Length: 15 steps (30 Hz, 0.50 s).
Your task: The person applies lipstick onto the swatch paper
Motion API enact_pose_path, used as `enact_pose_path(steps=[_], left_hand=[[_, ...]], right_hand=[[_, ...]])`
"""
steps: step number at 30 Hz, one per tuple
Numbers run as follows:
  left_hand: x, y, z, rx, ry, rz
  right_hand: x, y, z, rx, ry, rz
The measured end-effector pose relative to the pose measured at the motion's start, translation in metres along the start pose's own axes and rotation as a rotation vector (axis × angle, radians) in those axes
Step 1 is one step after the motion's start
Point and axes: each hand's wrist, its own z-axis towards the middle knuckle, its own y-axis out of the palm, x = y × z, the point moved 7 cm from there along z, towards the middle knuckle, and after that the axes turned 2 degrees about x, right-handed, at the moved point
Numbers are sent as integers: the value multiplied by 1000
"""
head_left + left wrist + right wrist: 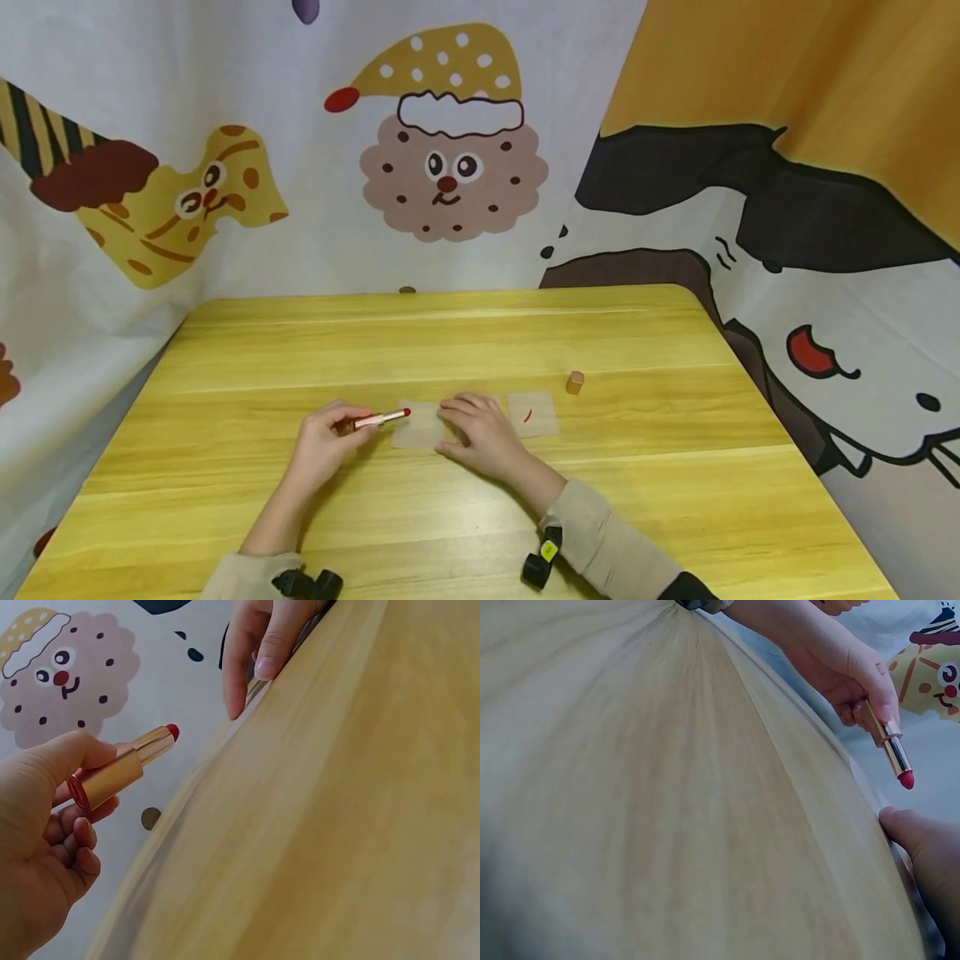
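My left hand [324,442] pinches an uncapped lipstick [381,419] between thumb and fingers. Its red tip points right, raised above the table. In the left wrist view the lipstick's gold case [112,778] and red bullet show clearly. My right hand [486,440] rests with spread, slightly bent fingers at the edge of a thin pale sheet of paper [415,432], partly covering it. Beside that hand, to the right, lies another sheet [545,408] bearing a short red stroke. The right wrist view shows only the thumb side of the right hand [930,851].
The lipstick's gold cap [575,382] stands behind and to the right of the marked sheet. All this is on a yellow wood-grain table [450,342]. A cartoon-printed cloth [300,50] hangs behind it and along its sides.
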Motion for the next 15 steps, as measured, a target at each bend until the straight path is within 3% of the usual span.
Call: enact_pose_path(steps=[8, 15], left_hand=[[0, 6, 4, 6, -3, -26], [35, 8, 4, -7, 6, -22]], right_hand=[[1, 1, -1, -12, 7, 10], [0, 1, -1, -15, 3, 5]])
